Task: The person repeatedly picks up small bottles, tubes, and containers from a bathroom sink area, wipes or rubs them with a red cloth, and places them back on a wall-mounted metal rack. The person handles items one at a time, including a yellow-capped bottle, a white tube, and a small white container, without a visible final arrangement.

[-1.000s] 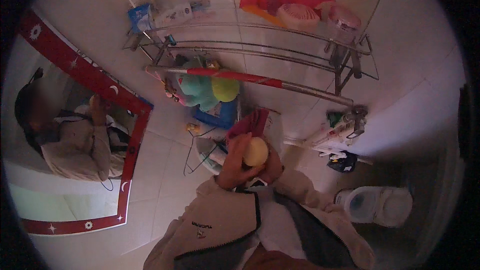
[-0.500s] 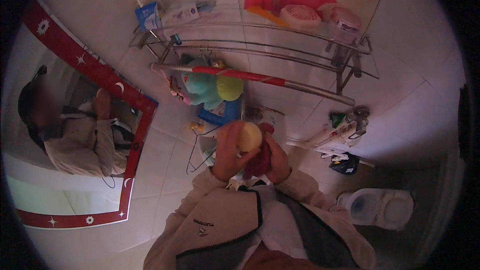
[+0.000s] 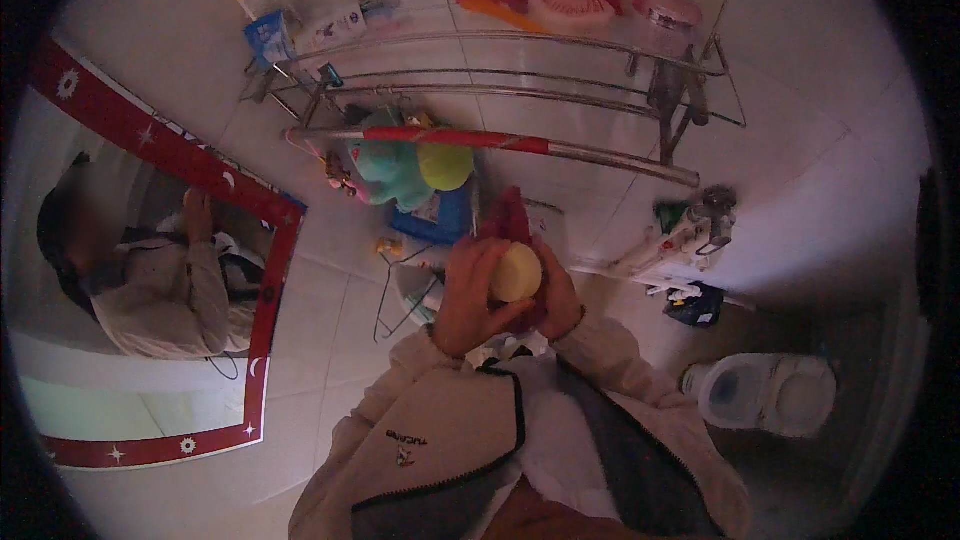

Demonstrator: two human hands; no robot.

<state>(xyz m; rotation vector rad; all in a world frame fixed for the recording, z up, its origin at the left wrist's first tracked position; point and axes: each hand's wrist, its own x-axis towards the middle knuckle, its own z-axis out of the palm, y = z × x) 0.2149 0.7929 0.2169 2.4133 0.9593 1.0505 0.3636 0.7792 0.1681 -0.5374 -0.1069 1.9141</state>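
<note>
A round, pale yellow object [image 3: 518, 273], perhaps a tub or lid, sits in my left hand [image 3: 468, 290], with the fingers curled around its side. My right hand [image 3: 562, 298] is closed on a dark red cloth [image 3: 510, 215], right against the yellow object. Part of the cloth sticks up beyond my hands, and some shows below the yellow object. The fingers of my right hand are partly hidden. A white basin [image 3: 408, 285] lies just below and left of my hands, largely covered by them.
A metal wall rack [image 3: 560, 145] crosses ahead, carrying a pink soap box [image 3: 570, 8] and tubes [image 3: 335, 28]. Turquoise and lime plush-like items [image 3: 392, 168] hang beneath. A red-framed mirror [image 3: 275, 280] stands left, near a wire hanger [image 3: 385, 305]. Pipes [image 3: 690, 240] and a toilet [image 3: 720, 390] are right.
Both hands have come closer together, and the yellow object has shifted slightly right, next to my right hand. The red cloth now reaches higher beyond the hands. The view has shifted a little.
</note>
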